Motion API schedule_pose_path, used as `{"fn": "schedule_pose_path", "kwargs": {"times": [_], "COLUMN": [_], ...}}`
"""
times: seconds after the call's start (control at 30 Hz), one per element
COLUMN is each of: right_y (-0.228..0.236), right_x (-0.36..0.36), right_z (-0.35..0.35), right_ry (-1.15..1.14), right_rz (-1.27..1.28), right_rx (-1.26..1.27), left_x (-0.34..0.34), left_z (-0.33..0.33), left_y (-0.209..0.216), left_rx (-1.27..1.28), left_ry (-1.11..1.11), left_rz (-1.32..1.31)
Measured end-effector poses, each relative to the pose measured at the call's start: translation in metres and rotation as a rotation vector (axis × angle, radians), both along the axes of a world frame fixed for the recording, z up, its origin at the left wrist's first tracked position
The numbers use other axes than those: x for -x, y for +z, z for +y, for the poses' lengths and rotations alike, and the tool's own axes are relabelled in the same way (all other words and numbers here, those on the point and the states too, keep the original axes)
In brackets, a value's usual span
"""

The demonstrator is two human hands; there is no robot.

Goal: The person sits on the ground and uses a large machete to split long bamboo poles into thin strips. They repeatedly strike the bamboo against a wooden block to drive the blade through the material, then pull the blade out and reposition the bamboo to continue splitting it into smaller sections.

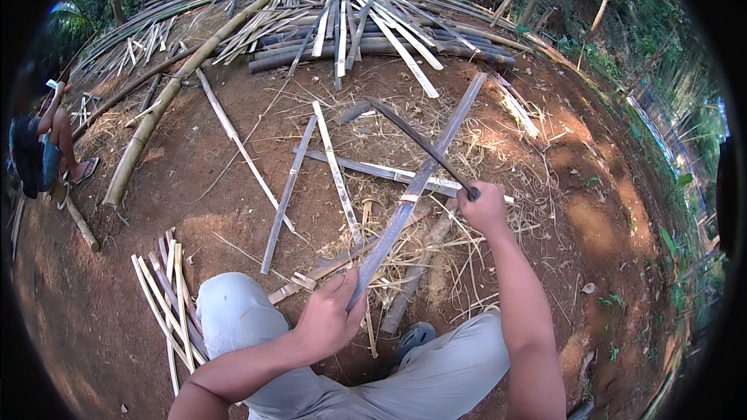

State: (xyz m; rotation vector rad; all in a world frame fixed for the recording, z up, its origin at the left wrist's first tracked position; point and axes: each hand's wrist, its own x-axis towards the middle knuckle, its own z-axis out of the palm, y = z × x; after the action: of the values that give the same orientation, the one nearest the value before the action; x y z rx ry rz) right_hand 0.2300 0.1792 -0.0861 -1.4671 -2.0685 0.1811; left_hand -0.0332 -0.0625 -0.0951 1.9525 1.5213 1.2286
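My left hand [334, 313] is closed round the near end of a long, dark-skinned bamboo strip [384, 244], which slants up and away to the right. A pale cut mark shows across the strip near its middle. In my right hand [484, 208] is the handle of a machete [420, 140] with a long dark blade and a broad, bent tip. Its blade crosses over the bamboo strip, farther out than the pale mark; whether it touches cannot be told. Below the strip, a bamboo pole [420, 274] lies on the ground between my feet.
Split bamboo strips [289, 187] lie scattered ahead among curly shavings [475, 128]. Beside my left knee is a bundle of strips [167, 295]. Farther off are a thick pole [175, 97] and a large bamboo pile [373, 39]. Another person [50, 140] sits at far left.
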Motion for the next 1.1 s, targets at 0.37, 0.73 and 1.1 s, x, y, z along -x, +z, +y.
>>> {"fn": "schedule_pose_path", "kwargs": {"times": [0.37, 0.73, 1.1], "right_y": [-0.042, 0.008, 0.07], "right_x": [-0.112, -0.053, 0.009], "right_z": [0.055, 0.021, -0.036], "right_ry": [-0.665, -0.292, 0.051], "right_rz": [0.316, 1.352, 1.377], "right_rx": [-0.078, 0.534, 0.562], "left_x": [-0.008, -0.03, -0.037], "left_z": [-0.032, 0.01, 0.016], "left_y": [-0.005, -0.003, -0.011], "left_rx": [0.034, -0.085, 0.043], "left_ry": [-0.131, 0.029, 0.063], "left_rz": [0.0, -0.052, 0.004]}}
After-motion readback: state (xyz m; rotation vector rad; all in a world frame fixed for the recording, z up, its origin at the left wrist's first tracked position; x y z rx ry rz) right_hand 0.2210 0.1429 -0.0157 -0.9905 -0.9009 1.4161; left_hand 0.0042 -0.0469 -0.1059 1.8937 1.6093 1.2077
